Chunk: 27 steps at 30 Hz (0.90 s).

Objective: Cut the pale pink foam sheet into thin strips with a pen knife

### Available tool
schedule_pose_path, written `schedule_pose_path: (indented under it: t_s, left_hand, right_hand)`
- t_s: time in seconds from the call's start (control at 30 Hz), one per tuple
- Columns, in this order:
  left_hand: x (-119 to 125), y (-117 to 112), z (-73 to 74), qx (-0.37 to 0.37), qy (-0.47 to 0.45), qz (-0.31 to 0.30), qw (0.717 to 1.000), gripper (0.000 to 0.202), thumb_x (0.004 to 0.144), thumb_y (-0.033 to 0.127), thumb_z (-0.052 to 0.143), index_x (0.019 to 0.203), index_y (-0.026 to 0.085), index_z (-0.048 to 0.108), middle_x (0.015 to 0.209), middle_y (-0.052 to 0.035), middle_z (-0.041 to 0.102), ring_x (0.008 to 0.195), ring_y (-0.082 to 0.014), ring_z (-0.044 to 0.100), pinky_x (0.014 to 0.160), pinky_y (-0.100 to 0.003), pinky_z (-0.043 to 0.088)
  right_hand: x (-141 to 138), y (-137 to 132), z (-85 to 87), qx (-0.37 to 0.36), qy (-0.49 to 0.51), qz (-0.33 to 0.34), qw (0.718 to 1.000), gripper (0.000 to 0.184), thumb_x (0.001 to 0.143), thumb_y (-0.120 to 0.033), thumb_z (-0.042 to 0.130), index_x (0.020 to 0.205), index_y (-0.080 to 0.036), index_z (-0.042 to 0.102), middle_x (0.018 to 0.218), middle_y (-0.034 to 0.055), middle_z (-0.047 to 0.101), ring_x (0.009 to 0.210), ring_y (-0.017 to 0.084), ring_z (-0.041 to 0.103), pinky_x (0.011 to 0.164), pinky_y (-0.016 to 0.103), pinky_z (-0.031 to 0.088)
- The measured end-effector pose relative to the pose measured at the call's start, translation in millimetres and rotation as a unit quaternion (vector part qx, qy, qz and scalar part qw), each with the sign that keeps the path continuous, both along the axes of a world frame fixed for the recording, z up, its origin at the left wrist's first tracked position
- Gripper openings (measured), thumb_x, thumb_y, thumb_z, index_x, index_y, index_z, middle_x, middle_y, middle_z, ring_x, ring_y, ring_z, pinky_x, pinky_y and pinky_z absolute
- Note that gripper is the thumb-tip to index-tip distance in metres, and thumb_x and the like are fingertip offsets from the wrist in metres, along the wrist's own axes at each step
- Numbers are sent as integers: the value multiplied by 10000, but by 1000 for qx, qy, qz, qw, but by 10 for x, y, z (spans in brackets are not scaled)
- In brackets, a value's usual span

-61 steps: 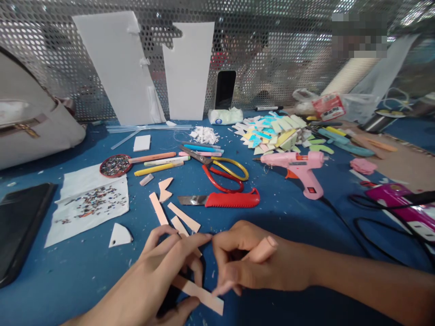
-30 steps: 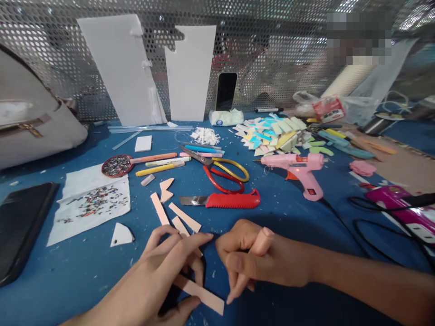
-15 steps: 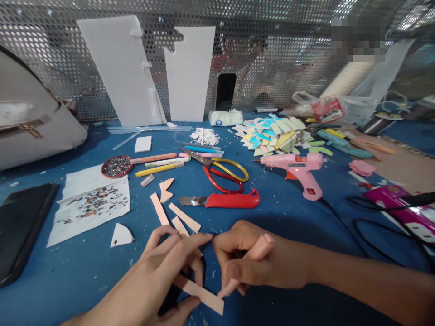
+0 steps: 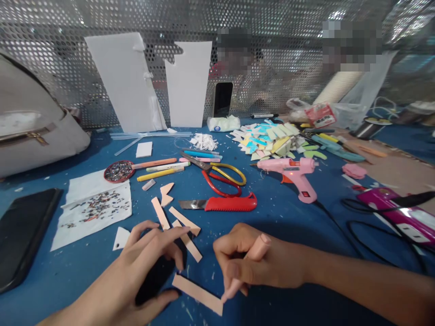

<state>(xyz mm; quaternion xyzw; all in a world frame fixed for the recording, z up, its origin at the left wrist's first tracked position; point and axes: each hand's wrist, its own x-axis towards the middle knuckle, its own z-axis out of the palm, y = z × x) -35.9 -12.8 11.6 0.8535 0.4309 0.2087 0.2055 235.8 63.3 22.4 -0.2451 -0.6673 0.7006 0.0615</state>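
Note:
My right hand is closed around a peach marker, its tip touching the right end of a peach foam strip on the blue table. My left hand hovers just left of that strip with fingers spread and curved, thumb near the strip's left end, holding nothing. More peach strips lie just beyond my left fingertips. A white foam offcut lies to the left of them.
A red utility knife, red and yellow scissors, a pink glue gun, coloured markers, a heap of foam pieces, glitter on white paper, a black tablet, a bag and black cables.
My left hand has lifted off the peach strip and drawn back to the left, uncovering it. My right hand keeps the marker at the strip's right end. The view has tilted slightly.

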Motion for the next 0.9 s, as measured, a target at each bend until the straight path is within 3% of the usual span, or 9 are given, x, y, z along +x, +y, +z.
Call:
schedule_pose_path:
  t_s: [0.27,0.5,0.63,0.77,0.9]
  left_hand:
    - [-98,37,-28,-38,-8,-12,999,687,997,212,555,1560,331,182,1005,79,706,1068,-126,679,1214,-294,275]
    - [-47,46,-57,-76,-79,-22,994,632,1047,195,530,1564,348,200,1005,85,701,1110,-117,637,1203,-274,213]
    - [8,70,-59,-87,-116,-45,988,625,1061,232,551,1564,361,203,1003,88,701,1100,-123,618,1191,-272,214]
    - [34,90,-40,-104,-113,-50,987,684,1051,242,593,1572,378,173,1009,88,704,1093,-134,618,1216,-307,196]
    - [38,84,-35,-107,-108,-47,987,682,1043,232,602,1564,380,188,1025,74,716,1124,-155,609,1208,-337,234]
  right_hand:
    - [10,-1,-26,9,3,1,1000,591,911,-709,602,725,-148,568,679,49,673,518,96,558,446,163,371]
    - [-13,2,-24,-42,40,-12,998,564,884,-686,674,782,-136,606,692,36,652,554,108,578,501,185,426]
    - [-22,-35,-26,38,40,-3,998,470,891,-597,712,870,-128,676,750,34,684,633,117,593,567,194,427]
    - [-44,-89,-14,124,40,-6,991,486,903,-624,681,893,-141,732,752,12,671,625,112,546,554,195,364]
    - [-78,-98,6,142,40,-12,989,465,916,-601,670,927,-144,749,753,-3,648,597,96,497,561,196,352]
